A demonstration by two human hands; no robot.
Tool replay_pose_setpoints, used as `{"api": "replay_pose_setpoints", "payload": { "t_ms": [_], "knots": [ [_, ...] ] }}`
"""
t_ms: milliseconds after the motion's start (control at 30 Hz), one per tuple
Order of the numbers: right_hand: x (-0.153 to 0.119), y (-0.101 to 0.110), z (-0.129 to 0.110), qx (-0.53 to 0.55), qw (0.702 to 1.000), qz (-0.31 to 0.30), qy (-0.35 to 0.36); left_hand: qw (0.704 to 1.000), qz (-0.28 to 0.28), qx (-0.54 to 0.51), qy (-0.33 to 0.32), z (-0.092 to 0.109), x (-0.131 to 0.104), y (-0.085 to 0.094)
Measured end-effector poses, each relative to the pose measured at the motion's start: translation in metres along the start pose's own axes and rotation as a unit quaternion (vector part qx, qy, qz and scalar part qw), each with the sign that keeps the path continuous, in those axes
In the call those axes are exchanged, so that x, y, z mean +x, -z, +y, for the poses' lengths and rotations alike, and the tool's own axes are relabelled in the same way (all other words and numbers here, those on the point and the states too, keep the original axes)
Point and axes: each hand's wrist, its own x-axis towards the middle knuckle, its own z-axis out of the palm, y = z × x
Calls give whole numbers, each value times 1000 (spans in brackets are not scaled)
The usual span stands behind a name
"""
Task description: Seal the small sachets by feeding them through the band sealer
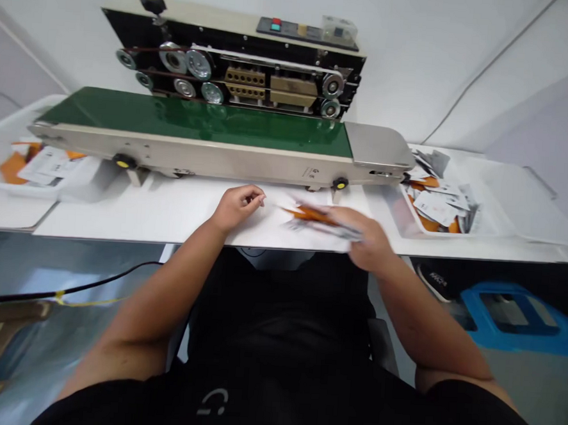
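My right hand (371,238) grips a bundle of small flat packets (319,220), orange, white and silvery, smeared by motion just above the front of the white table (134,213). To its left, my left hand (236,208) rests near the table with fingers curled in and thumb close to them; nothing shows in it. Behind both hands stands a band sealing machine (269,64) with metal wheels, brass blocks and a green conveyor belt (193,120).
A white bin (411,214) at the right holds several orange, white and silvery packets. Another white bin (86,178) at the left end of the conveyor also holds packets. A black cable (101,283) runs below the table at the left, and a blue stool (479,317) stands low at the right.
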Motion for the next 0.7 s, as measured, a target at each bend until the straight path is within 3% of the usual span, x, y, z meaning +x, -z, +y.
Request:
{"api": "replay_pose_setpoints", "payload": {
  "t_ms": [67, 167, 267, 367, 467, 567, 700],
  "knots": [
    [3, -41, -3, -88, 991, -89, 45, 997, 60, -56, 5, -6, -5, 8],
    [20, -86, 7, -204, 972, -112, 23, 985, 118, -127, -20, -12, -9, 17],
    [32, -110, 21, -262, 956, -125, -29, 988, 79, -99, -91, -12, -9, 19],
    [34, -116, 29, -261, 954, -140, -40, 988, -46, 15, -145, -7, -4, 12],
    [30, -113, 31, -248, 952, -175, -38, 974, -145, 101, -139, -8, -1, 2],
    [29, -110, 29, -242, 946, -209, -50, 967, -172, 139, -129, -13, 0, -4],
    [30, -109, 26, -233, 944, -225, -59, 968, -152, 144, -140, -17, -2, -6]
  ]
}}
